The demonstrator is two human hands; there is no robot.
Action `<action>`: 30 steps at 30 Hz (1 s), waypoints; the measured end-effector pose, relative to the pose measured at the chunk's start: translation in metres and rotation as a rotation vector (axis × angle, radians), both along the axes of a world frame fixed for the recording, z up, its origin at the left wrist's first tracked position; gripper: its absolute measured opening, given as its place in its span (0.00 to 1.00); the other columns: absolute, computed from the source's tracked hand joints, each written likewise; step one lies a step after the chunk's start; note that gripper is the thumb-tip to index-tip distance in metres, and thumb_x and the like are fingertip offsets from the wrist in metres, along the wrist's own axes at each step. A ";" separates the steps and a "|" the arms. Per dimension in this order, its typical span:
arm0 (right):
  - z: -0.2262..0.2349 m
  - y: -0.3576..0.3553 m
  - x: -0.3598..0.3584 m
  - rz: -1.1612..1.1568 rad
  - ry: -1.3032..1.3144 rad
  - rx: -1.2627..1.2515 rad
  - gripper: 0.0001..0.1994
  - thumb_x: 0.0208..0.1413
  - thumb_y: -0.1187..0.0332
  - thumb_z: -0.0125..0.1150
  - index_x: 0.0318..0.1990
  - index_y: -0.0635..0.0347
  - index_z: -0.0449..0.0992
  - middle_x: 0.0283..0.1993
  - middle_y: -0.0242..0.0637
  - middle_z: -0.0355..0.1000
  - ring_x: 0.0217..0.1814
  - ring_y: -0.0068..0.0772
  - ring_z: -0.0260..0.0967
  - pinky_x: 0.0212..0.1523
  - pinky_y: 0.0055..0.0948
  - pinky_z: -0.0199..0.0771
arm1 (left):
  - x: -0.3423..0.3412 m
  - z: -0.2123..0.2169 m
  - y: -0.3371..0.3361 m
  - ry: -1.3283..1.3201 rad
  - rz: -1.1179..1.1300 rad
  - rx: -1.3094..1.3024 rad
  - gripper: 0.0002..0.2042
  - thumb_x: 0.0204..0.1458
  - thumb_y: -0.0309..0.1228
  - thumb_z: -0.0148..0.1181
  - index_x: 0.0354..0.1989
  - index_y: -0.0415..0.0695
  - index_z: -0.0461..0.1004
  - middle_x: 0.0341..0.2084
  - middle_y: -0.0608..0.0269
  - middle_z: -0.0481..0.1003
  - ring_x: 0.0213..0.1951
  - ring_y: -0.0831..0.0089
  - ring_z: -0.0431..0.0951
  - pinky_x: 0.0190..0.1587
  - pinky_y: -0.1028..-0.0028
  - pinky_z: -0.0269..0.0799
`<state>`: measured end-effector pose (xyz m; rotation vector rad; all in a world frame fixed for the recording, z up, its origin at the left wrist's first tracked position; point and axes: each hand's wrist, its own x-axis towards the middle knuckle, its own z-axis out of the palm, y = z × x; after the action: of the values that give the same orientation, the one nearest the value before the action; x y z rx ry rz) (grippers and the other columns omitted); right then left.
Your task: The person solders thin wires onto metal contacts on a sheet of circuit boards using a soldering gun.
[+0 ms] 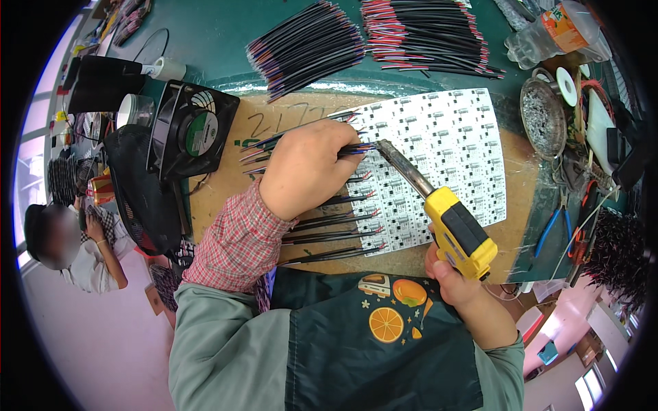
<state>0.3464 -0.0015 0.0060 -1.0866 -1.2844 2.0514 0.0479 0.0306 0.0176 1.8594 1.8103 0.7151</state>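
Observation:
My left hand (pixel 312 164) is closed on a few thin black-sleeved wires (pixel 356 148), pinched between thumb and fingers, their ends over the left edge of a white circuit board panel (pixel 439 157). In my right hand (pixel 458 279) is a yellow and black soldering gun (pixel 460 229), gripped by its handle. Its dark tip meets or nearly meets the ends of the held wires; I cannot tell which. More black wires (pixel 322 222) lie along that edge, their ends on the panel above and below my left hand. My hand hides part of them.
The panel lies on a brown board (pixel 521 205) on a green table. Wire bundles (pixel 308 48) (pixel 432 38) lie at the far side. A black fan (pixel 195 130) stands left. A round metal dish (pixel 543 116), blue-handled pliers (pixel 548 229) and a plastic bottle (pixel 558 34) are right. Another person (pixel 96 253) sits far left.

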 end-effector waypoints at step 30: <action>0.006 -0.003 0.001 0.013 0.051 -0.027 0.07 0.52 0.76 0.61 0.36 0.60 0.70 0.29 0.31 0.68 0.29 0.22 0.65 0.29 0.25 0.65 | 0.000 -0.002 -0.001 0.002 0.012 0.014 0.07 0.46 0.29 0.63 0.30 0.39 0.77 0.28 0.53 0.77 0.33 0.53 0.77 0.36 0.61 0.73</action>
<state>0.3479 -0.0047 0.0119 -1.0329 -1.2456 2.0979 0.0477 0.0301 0.0152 1.8603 1.8243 0.7319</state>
